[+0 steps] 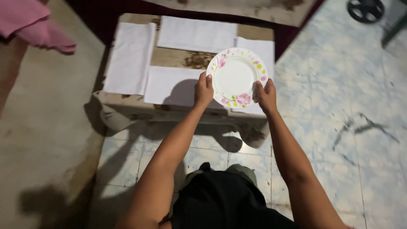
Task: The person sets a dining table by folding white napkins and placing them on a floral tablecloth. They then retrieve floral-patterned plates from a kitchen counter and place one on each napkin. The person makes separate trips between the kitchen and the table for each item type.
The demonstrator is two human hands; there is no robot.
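A low, worn table point(127, 106) stands on a pale tiled floor point(339, 106), with four white cloths laid flat over its top. The left hand point(204, 90) and right hand point(266, 96) each clasp an opposite edge of a round flowered plate point(235, 76). It is held level between them, above the near right cloth point(169, 87), equally close to both hands.

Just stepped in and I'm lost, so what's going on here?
A person holds a round white plate with pink flowers in both hands, the left hand on its left rim and the right hand on its right rim. The plate is above a low worn table with white cloths spread flat on it.
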